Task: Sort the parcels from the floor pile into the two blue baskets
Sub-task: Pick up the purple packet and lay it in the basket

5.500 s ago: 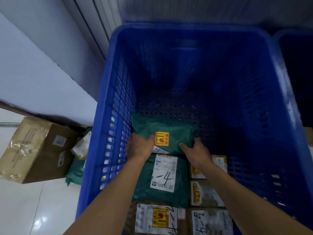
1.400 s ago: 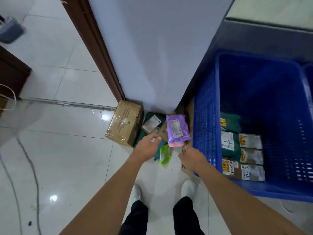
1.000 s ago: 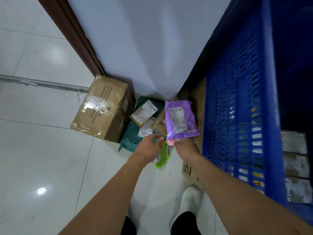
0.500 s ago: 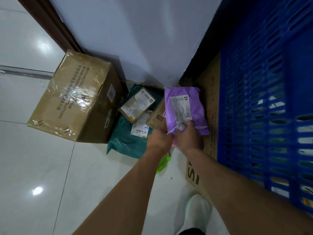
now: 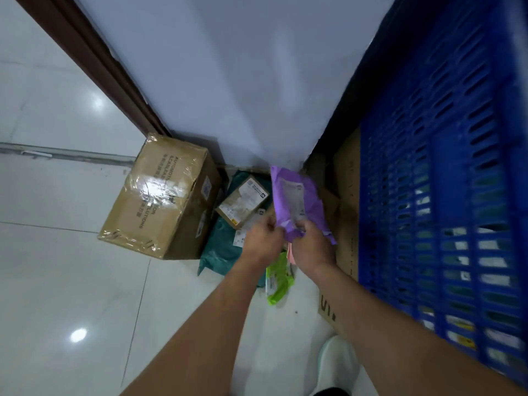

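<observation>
Beside the blue basket (image 5: 445,178), to its left, both hands hold one purple parcel (image 5: 295,204) by its lower edge. The left hand (image 5: 261,241) closes its fingers on the left corner, and the right hand (image 5: 313,247) grips the right corner. The parcel stands almost upright above the floor pile, with its white label facing the camera. Left of the basket, behind the hands, lie a green parcel (image 5: 221,247) and a small brown box (image 5: 243,201) on top of it. Further from the basket stands a big cardboard box (image 5: 160,195) with shiny tape. Under the hands, a bright green packet (image 5: 278,280) lies on the white floor (image 5: 71,267). Flat cardboard (image 5: 347,224) leans against the basket's wall.
</observation>
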### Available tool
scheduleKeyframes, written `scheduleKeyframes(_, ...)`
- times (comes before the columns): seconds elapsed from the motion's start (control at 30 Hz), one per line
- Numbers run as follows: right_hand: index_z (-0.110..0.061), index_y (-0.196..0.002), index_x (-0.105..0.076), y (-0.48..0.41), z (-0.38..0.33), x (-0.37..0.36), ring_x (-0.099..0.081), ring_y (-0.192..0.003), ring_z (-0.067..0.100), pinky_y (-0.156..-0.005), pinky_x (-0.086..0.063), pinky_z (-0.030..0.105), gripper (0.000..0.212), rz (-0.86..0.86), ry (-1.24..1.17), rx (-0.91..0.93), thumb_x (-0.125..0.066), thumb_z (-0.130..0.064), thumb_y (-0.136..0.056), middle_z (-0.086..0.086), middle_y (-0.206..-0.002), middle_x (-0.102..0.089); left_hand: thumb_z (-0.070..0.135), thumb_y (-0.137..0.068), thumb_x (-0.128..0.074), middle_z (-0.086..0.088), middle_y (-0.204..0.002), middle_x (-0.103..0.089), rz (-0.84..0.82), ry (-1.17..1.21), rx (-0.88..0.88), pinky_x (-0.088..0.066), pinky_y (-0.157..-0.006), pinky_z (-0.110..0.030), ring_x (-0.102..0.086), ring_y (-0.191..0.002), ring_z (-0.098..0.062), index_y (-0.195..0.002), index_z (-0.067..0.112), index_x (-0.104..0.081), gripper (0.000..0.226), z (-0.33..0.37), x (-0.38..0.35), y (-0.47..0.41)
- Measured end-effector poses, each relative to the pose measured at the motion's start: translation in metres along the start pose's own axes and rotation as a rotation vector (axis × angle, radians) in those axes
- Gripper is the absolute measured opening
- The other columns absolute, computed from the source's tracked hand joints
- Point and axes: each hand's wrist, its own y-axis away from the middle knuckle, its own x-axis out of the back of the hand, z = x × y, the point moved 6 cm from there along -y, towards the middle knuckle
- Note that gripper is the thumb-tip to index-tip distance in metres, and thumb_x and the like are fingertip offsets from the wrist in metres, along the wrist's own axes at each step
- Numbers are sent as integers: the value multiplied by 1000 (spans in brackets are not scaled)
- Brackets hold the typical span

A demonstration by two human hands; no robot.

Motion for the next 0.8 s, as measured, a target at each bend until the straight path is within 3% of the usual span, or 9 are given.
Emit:
scheduleKeyframes(0.13, -36, -132, -60, 53, -50, 32, -61, -114, 26, -94, -51, 37, 40, -61, -32, 94, -56, -29, -93, -1, -127, -67, 28, -92, -58, -6, -81, -61, 45, 15, -40, -46, -75, -38, -58, -82, -28, -77, 17, -54, 19, 48, 62, 41)
scheduleKeyframes(0.27, -34, -134, -58, 118, -99, 69, -61, -112, 31, -94, -51, 38, 50, -113, 22, 179, -50, -11, -90, 3, -127, -66, 40, -76, -56, -3, -73, -59, 84, 147, -17, -52, -79, -44, -55, -74, -22, -71, 18, -52, 23, 91, 123, 101)
scheduleKeyframes(0.37, -30, -136, -59, 175, -131, 97, -59, -116, 32, -95, -50, 39, 48, -104, 78, 245, -48, -10, -93, 8, -129, -65, 30, -79, -59, -8, -77, -62, 88, 314, 51, -56, -88, -51, -61, -78, -22, -74, 16, -55, 16, 112, 158, 154)
scheduleKeyframes(0.47, -28, -133, -61, 230, -154, 123, -55, -123, 32, -104, -45, 44, 39, -50, 118, 299, -48, -16, -98, 10, -123, -67, 23, -85, -59, -15, -89, -68, 97, 406, 103, -60, -89, -47, -69, -85, -28, -87, 10, -61, 13, 130, 186, 208)
scheduleKeyframes(0.57, -29, -132, -59, 280, -170, 149, -55, -121, 30, -106, -43, 47, 34, -26, 122, 343, -45, -27, -101, 9, -117, -67, 14, -91, -56, -14, -93, -67, 113, 511, 118, -58, -88, -45, -66, -83, -26, -94, 8, -60, 7, 150, 210, 260)
scheduleKeyframes(0.63, -31, -133, -55, 304, -176, 159, -54, -117, 29, -99, -46, 44, 34, -24, 143, 363, -43, -31, -102, 8, -118, -60, 12, -93, -53, -15, -96, -69, 99, 561, 133, -59, -86, -44, -68, -86, -28, -97, 7, -60, 10, 161, 218, 283)
scheduleKeyframes(0.7, -30, -136, -52, 335, -188, 175, -49, -118, 30, -93, -46, 43, 35, 7, 155, 378, -41, -33, -102, 9, -122, -54, 14, -92, -51, -13, -90, -69, 80, 610, 139, -60, -78, -42, -67, -81, -27, -94, 7, -62, 13, 177, 231, 311)
scheduleKeyframes(0.8, -26, -140, -47, 375, -208, 195, -47, -114, 31, -96, -41, 44, 42, 61, 207, 428, -31, -35, -102, 9, -124, -56, 21, -87, -53, -13, -91, -67, 1, 637, 79, -54, -63, -34, -63, -77, -26, -85, 12, -63, 13, 207, 244, 343)
